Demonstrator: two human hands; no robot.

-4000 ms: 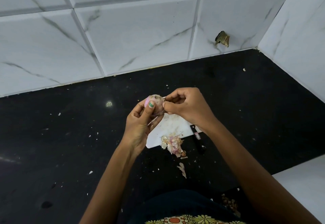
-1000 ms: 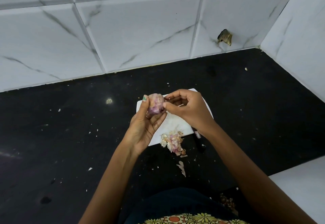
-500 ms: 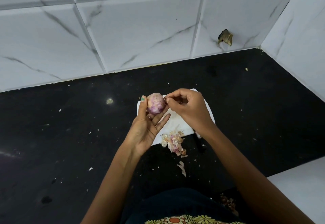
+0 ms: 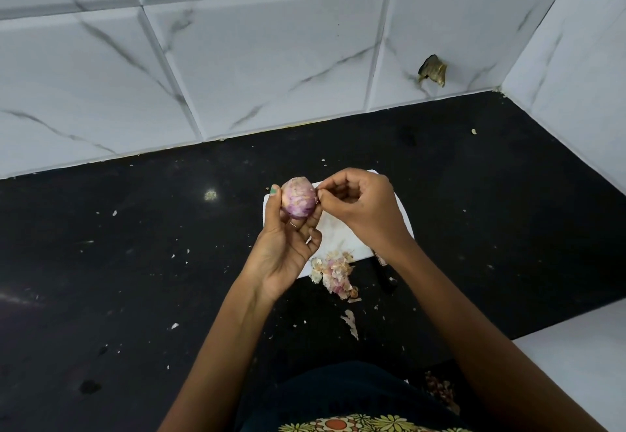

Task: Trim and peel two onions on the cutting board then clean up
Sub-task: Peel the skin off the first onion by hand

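Onion (image 4: 298, 197), small, pinkish-purple with pale papery patches, held up in the air above the left end of the white cutting board (image 4: 342, 233), not touching it. Left hand (image 4: 284, 251) cradles it from below and behind, palm turned up, thumb with a green nail against the onion's left side, fingers curled round its lower right; a thin ring shows on one finger. Right hand (image 4: 359, 206) sits just right of the onion, fingers curled in, thumb and forefinger tip pinched together at the onion's right edge on what looks like a shred of skin; the shred itself is too small to make out. Board lies flat on the black counter (image 4: 135, 262), roughly mid-counter, well back from the front edge and well short of the tiled wall, much of it hidden under the hands. Heap of onion peels (image 4: 333, 272), pale and pink, sits at the board's near edge, spilling onto the counter. One loose peel strip (image 4: 350, 323) lies nearer the front edge, apart from the heap. Dark knife handle (image 4: 384, 274) shows just off the board's near right corner, partly hidden by the right forearm. White flecks scattered over the counter. Marbled white tile wall (image 4: 271, 58) behind, with a broken patch (image 4: 433, 70) toward the right corner.
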